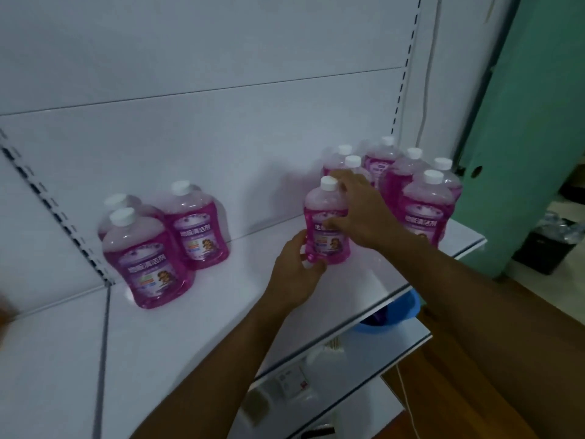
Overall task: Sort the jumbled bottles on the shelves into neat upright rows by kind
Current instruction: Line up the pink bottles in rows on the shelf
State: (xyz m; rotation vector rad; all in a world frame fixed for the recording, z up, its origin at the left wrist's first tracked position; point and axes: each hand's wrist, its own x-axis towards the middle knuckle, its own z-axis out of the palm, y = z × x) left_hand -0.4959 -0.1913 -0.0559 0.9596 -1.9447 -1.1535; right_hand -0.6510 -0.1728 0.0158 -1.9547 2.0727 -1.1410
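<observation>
Held bottle [326,226]: clear plastic, rounded shoulders, white screw cap, pink-purple liquid, printed label; upright on the shelf, mid-right, just in front of the right cluster.
Left hand [296,270]: fingers curled round the bottle's lower left corner, gripping at the base.
Right hand [357,210]: spread over the bottle's right shoulder, thumb across the label, fingertips near the cap; gripping.
Left group [148,248]: three identical bottles, upright, near the slotted upright.
Right cluster [424,198]: about six identical bottles, upright, packed close at the shelf's right end.
Shelf [221,312]: smooth white panel, matte.
Lower shelf: blue basin [395,315], partly hidden.
</observation>
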